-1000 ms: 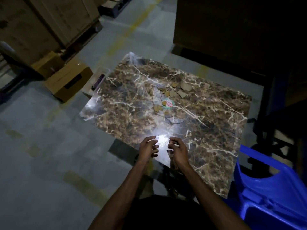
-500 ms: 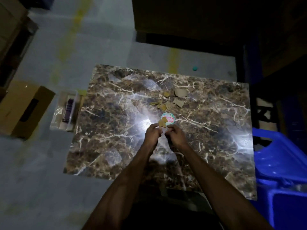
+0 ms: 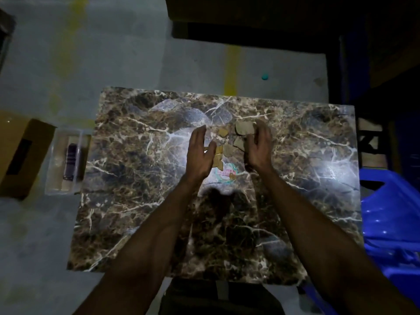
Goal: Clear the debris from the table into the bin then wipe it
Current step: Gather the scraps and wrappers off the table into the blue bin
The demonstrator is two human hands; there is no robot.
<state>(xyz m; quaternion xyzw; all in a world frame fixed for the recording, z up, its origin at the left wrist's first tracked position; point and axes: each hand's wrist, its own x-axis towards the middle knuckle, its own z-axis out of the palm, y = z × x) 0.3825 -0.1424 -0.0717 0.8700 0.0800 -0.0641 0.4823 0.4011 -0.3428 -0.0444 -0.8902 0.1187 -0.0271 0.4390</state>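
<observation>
A brown marble table (image 3: 141, 178) carries several torn cardboard scraps (image 3: 244, 128) in a loose pile past its middle, with a round green-and-pink sticker (image 3: 225, 172) just nearer me. My left hand (image 3: 200, 153) stands on edge at the pile's left side, fingers straight. My right hand (image 3: 259, 146) stands at the pile's right side, fingers curved inward against the scraps. The two hands bracket the pile. Some scraps are hidden behind the palms.
A clear plastic box (image 3: 66, 162) and a cardboard carton (image 3: 20, 155) lie on the floor left of the table. A blue plastic chair (image 3: 391, 214) stands at the right. Dark furniture (image 3: 250, 17) stands beyond the far edge. A small teal object (image 3: 264, 76) lies on the floor.
Both hands have moved from the near edge forward across the table, past the sticker, and spread apart to either side of the scrap pile. The camera has shifted over the table.
</observation>
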